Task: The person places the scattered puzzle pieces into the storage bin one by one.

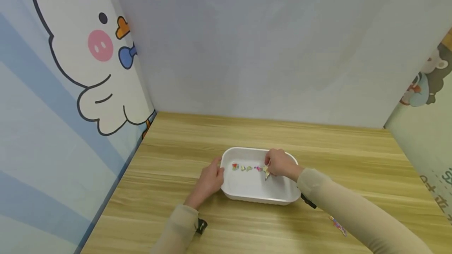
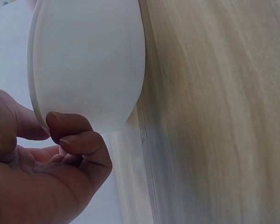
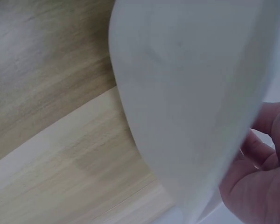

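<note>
A white rectangular tray [image 1: 247,191] sits on the wooden table, with a row of small colourful cutout pieces [image 1: 235,166] along its inside. My left hand [image 1: 210,178] grips the tray's left rim; in the left wrist view, thumb and curled fingers [image 2: 86,142] pinch the wall. My right hand [image 1: 281,164] reaches over the right side into the tray. Its fingertips pinch a pale yellow, pointed cutout piece [image 1: 266,172] at the right end of the row. In the right wrist view the tray's wall [image 3: 177,93] hides the fingertips and that piece.
Another colourful cutout piece [image 1: 338,225] lies on the table [image 1: 183,136] at the right, beside the right sleeve. A pale wall [image 1: 261,50] stands behind the table, and panels with cartoon figures [image 1: 102,69] flank it on both sides.
</note>
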The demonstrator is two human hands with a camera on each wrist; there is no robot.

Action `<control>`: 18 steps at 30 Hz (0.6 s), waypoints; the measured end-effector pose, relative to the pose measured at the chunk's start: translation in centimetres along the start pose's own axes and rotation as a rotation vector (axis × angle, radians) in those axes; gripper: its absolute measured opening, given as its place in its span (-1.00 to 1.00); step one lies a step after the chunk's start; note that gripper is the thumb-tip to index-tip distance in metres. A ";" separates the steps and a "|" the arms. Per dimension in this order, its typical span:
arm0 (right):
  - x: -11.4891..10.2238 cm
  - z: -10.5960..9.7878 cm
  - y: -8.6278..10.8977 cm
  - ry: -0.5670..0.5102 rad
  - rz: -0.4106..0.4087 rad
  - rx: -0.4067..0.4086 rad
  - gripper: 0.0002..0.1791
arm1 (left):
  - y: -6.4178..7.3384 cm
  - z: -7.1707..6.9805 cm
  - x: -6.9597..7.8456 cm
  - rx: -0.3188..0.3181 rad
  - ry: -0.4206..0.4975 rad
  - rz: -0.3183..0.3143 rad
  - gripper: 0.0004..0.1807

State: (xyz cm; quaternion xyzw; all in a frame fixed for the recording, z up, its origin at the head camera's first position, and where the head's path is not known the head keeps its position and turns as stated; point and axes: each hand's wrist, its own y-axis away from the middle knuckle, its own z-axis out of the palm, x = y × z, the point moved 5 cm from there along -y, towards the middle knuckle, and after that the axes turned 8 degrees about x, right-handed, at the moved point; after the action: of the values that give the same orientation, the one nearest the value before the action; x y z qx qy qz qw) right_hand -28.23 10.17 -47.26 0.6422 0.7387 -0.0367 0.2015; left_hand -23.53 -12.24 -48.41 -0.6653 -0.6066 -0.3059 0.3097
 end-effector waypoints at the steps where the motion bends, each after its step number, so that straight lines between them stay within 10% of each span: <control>1: 0.1 0.0 0.0 0.007 -0.001 0.002 -0.81 | 0.0 0.0 0.0 0.000 -0.001 -0.001 -0.55; 18: 0.8 0.4 -0.3 0.018 -0.005 0.028 -0.86 | 0.1 0.1 0.0 0.008 -0.006 -0.011 -0.54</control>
State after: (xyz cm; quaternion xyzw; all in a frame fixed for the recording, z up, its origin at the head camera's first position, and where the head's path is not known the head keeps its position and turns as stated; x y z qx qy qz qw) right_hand -28.47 10.69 -47.98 0.6434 0.7415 -0.0416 0.1857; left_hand -23.45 -12.17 -48.48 -0.6617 -0.6123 -0.3032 0.3087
